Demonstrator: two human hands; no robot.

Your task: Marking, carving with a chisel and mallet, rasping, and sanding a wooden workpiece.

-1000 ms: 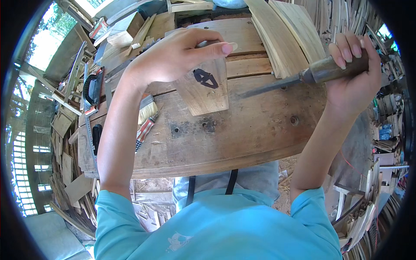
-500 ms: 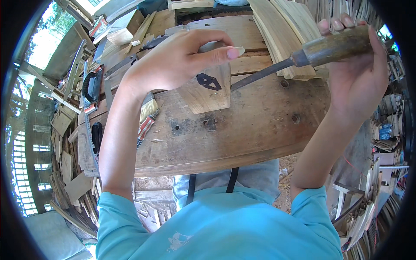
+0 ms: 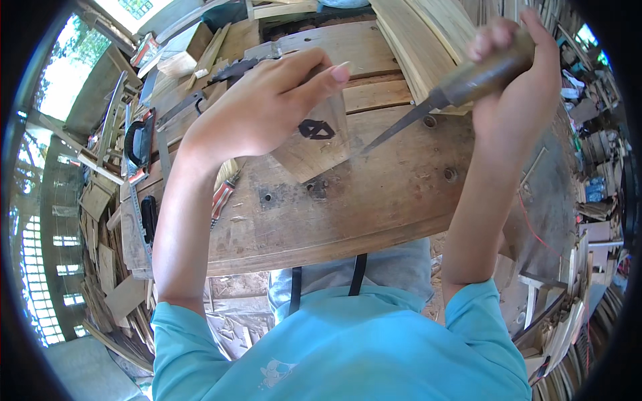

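My left hand [image 3: 261,107] grips a pale wooden block [image 3: 317,155] from above, holding it tilted over the workbench [image 3: 374,194]. The block's near face carries a dark angular mark. My right hand [image 3: 511,113] is closed around the thick wooden handle of a chisel [image 3: 401,125]. Its narrow metal blade slants down and left, and the tip ends beside the block's right edge; whether they touch I cannot tell. Motion smears the fingers on the handle. Partly behind my left forearm lies a brush [image 3: 224,194] with pale bristles and a red-and-white handle.
Long planks [image 3: 424,43] lie at the back right of the bench. A hand saw [image 3: 244,67], a black-handled tool [image 3: 139,142] and a wood block [image 3: 185,50] sit at the back left. Round holes dot the bench top. Scrap wood [image 3: 110,267] is heaped left of it.
My right hand has swung the chisel left and a little nearer, its handle now more steeply raised. The block in my left hand has shifted slightly left and turned.
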